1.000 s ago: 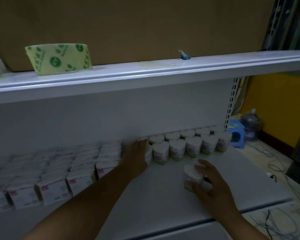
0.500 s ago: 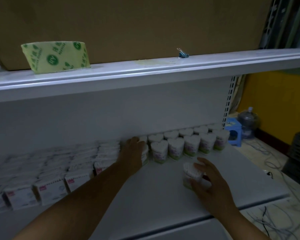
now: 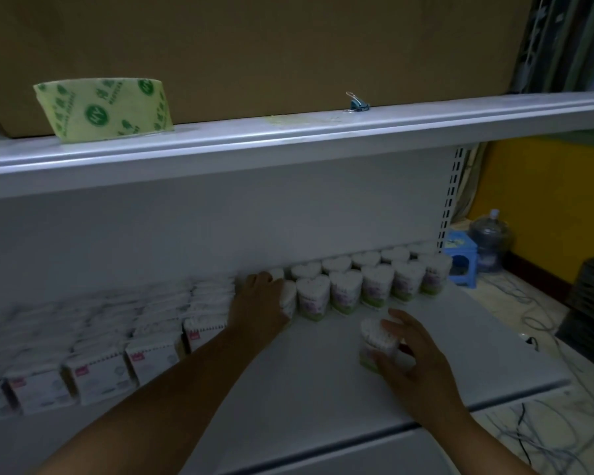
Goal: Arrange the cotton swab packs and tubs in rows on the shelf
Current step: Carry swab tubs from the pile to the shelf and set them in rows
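Little changed: left hand (image 3: 259, 303), fingers together, still presses the end tub (image 3: 288, 298) of the tub rows (image 3: 345, 293) at 3 o'clock, right hand (image 3: 415, 358) still curls round the loose tub (image 3: 376, 337) at 5 o'clock on the shelf (image 3: 306, 378), so it is not yet in a row.

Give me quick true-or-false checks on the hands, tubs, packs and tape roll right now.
1. The right hand grips a lone tub in front of the tub rows. True.
2. The packs lie left of the tub rows. True.
3. The left hand is lifting a pack. False: it touches the leftmost tubs of the rows.
4. The tape roll sits among the packs. False: it stands on the upper shelf.
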